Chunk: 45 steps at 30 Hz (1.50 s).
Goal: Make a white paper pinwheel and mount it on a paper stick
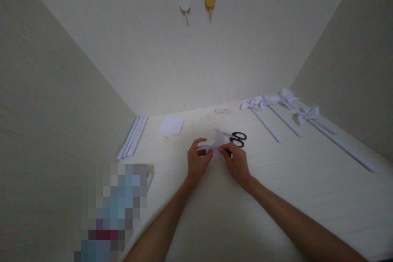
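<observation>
Folded white paper piece [215, 143]: being pinched between left hand [198, 163] and right hand [237, 163], fingertips pressing together on it. Black-handled scissors [236, 137]: lying just beyond right hand. Paper pinwheels [278, 108]: lying farther right.

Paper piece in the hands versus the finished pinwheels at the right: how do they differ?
The paper piece is held above the table between the left hand and right hand; the pinwheels lie flat on it, untouched. The paper piece has no stick; each pinwheel sits on a long white stick. There is one paper piece, but several pinwheels. Both are white folded paper.
</observation>
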Tool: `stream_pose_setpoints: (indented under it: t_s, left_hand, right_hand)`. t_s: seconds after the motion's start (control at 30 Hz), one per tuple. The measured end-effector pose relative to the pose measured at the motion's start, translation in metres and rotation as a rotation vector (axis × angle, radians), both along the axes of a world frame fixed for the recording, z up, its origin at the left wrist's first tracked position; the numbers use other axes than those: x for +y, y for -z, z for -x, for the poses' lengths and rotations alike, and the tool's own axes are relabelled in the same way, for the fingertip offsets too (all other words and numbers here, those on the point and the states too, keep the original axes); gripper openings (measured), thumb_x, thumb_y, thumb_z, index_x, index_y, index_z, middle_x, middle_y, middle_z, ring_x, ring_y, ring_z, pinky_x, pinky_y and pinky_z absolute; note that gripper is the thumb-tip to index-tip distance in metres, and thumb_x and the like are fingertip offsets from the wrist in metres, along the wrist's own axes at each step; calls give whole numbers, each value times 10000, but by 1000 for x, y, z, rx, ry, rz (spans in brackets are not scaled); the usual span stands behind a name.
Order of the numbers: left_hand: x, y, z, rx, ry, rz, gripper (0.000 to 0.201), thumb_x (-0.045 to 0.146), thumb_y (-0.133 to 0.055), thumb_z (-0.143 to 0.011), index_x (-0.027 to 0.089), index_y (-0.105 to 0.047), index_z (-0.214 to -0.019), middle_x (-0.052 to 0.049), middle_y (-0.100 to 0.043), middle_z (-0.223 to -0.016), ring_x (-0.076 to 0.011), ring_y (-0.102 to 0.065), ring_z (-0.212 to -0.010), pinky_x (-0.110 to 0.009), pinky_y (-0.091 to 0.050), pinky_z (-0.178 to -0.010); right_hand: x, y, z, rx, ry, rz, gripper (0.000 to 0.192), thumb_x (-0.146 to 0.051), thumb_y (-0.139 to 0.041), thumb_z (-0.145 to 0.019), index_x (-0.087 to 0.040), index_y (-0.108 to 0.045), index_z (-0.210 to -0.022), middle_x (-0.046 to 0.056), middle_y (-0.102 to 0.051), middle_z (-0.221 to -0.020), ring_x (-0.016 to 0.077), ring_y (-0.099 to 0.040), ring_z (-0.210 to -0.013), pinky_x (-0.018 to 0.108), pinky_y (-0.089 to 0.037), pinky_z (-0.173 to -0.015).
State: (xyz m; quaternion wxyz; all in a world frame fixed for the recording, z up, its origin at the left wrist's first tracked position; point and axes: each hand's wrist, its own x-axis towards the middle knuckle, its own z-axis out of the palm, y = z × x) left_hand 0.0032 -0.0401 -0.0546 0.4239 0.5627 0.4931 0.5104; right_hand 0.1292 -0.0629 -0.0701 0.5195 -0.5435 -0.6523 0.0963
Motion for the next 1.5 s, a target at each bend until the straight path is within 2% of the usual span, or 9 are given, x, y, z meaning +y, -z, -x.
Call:
stream_pose_setpoints:
  t_s: [0.17, 0.27, 0.5, 0.83, 1.17, 1.5]
  left_hand:
    - [1, 0, 1, 7, -18, 9, 349, 161, -609, -581, 154, -513, -917, 26, -579, -581, -101, -581, -509, -166, -461, -471]
    - [1, 0, 1, 11, -33, -10, 343, 164, -610, -580, 158, -523, -912, 18, -586, -602, -108, -592, -524, -176, -473, -488]
    - [1, 4, 1, 67, -65, -52, 327, 179, -614, -584, 178, -545, -903, 13, -584, -641, -126, -615, -563, -189, -487, -494]
    - [0, 6, 1, 134, -41, -109, 314, 182, -592, -618, 178, -528, -925, 11, -604, -639, -132, -625, -596, -194, -499, -516]
    - [-1, 5, 0, 198, -11, -124, 309, 158, -567, -620, 177, -530, -926, 8, -620, -662, -133, -629, -622, -200, -504, -545]
    - [-3, 7, -1, 263, -17, -130, 323, 187, -574, -624, 171, -529, -944, -11, -620, -707, -140, -630, -635, -218, -501, -560]
  right_hand:
    - [1, 2, 1, -5, 8, 38, 123, -203, -492, -771, -172, -556, -671, 22, -599, -615, 130, -511, -532, 238, -397, -518]
    - [2, 3, 1, -31, 28, 63, 190, -241, -486, -778, -174, -540, -608, 12, -573, -550, 121, -488, -485, 229, -376, -479]
    - [-1, 2, 3, -69, -9, 28, 196, -229, -494, -766, -180, -512, -577, -5, -531, -528, 106, -463, -472, 211, -358, -460]
    - [-2, 5, 5, -101, -19, 67, 262, -300, -498, -783, -180, -477, -551, -16, -494, -492, 101, -440, -451, 214, -339, -465]
    - [-1, 2, 3, -21, -23, 25, 180, -190, -502, -758, -175, -483, -580, -6, -521, -542, 103, -455, -496, 203, -348, -487]
    - [-1, 3, 3, -79, 45, 122, 312, -333, -490, -784, -172, -426, -524, -33, -462, -456, 83, -393, -427, 193, -279, -440]
